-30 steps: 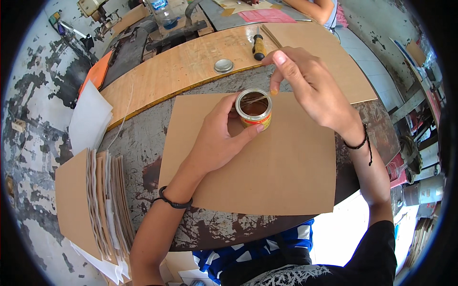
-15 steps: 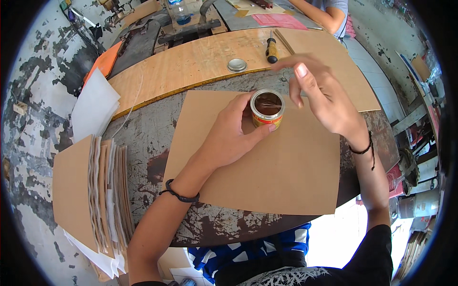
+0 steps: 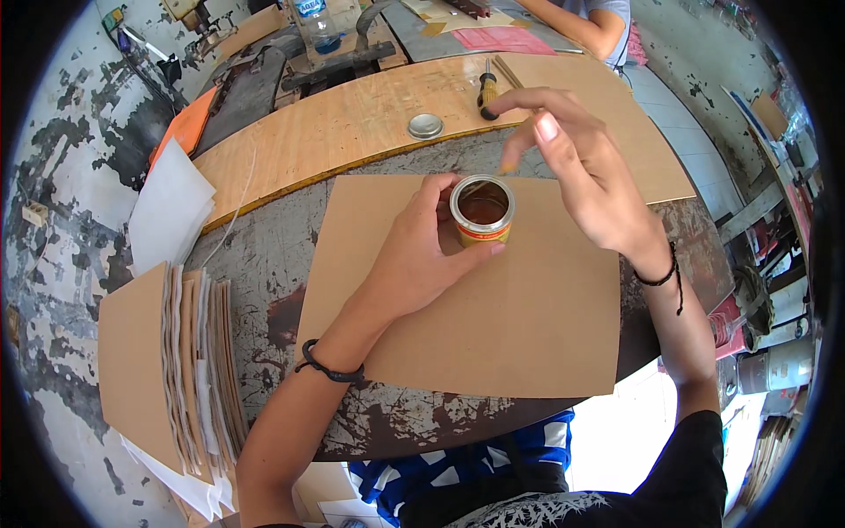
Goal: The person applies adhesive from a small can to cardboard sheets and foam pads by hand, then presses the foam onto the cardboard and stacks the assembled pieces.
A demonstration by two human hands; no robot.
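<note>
My left hand [image 3: 418, 251] is wrapped round a small round tin [image 3: 484, 236] with a red and yellow side, standing upright above a brown cardboard sheet [image 3: 493, 326]. The tin's top is off, and dark amber stuff shows inside. My right hand [image 3: 590, 167] hovers just beyond and right of the tin, thumb raised and fingers bent but apart. One finger points down near the tin's far rim, its tip yellowish; a thin strand seems to run from it to the tin. Nothing else shows in that hand.
A round metal lid [image 3: 425, 127] lies on a long plywood board [image 3: 334, 114]. Near it is a yellow and black screwdriver [image 3: 488, 95]. Cardboard pieces [image 3: 141, 370] stand stacked at the left, below white sheets [image 3: 172, 211]. Another person's arm [image 3: 581, 31] rests at the far side.
The fingers of my right hand have shifted left, one now pointing down by the tin's far rim. My left hand keeps its hold on the tin. The whole view has shifted slightly.
</note>
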